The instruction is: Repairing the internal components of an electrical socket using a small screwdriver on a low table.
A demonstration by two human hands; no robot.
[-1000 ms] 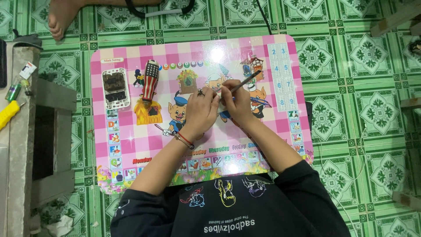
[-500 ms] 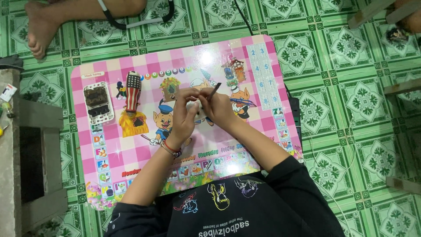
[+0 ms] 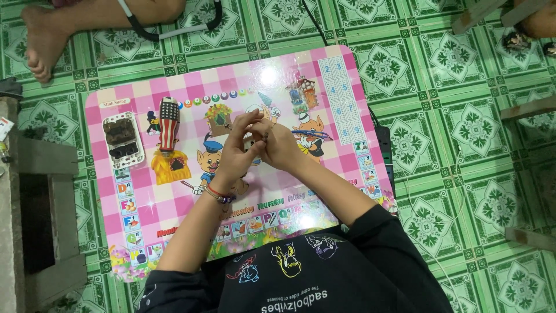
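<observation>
Fingers of the left hand [image 3: 234,152] and right hand [image 3: 282,148] press together over the pink picture table [image 3: 341,168], pinching a small object I cannot make out (the knuckles hide it). To their left lie a striped device [image 3: 168,124] and a white-framed part [image 3: 122,141]. Another person's bare foot [image 3: 40,40] rests on the green tiled floor [image 3: 463,150] beyond.

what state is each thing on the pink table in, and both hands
left hand: raised over the table, fingers pinching something small, hidden
right hand: pressed against the left hand, fingers curled
pink table: flat on the green tiled floor
white tray: lying flat, dark parts inside
striped tool: lying flat beside the tray, untouched
</observation>
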